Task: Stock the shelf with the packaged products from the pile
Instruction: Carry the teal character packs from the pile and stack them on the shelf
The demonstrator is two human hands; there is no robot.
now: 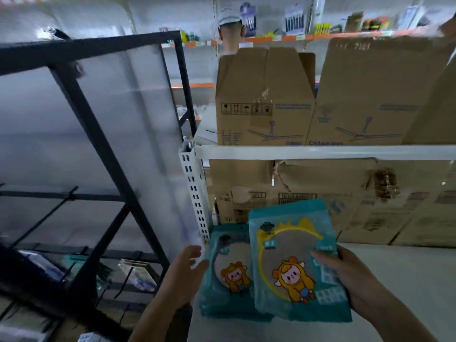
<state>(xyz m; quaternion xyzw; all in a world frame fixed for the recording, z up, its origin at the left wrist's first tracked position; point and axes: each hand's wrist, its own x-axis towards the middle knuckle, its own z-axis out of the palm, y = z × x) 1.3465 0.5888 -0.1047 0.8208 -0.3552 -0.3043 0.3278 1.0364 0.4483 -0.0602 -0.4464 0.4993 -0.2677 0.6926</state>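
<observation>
Two teal packets with a yellow cartoon figure lie on the lower white shelf (399, 292). The packet with a yellow ring (293, 262) overlaps the right side of the packet with a dark ring (227, 272). My right hand (350, 280) grips the right edge of the yellow-ring packet, thumb on its front. My left hand (185, 270) hovers just left of the dark-ring packet with fingers spread and relaxed, holding nothing. Whether it touches that packet's edge is unclear.
Brown cardboard boxes (264, 99) stand on the upper white shelf board (320, 152), and more boxes (357, 201) fill the back of the lower level. A perforated white upright (195, 193) stands at the shelf's left corner. A black metal rack (103, 149) with small packaged goods is to the left.
</observation>
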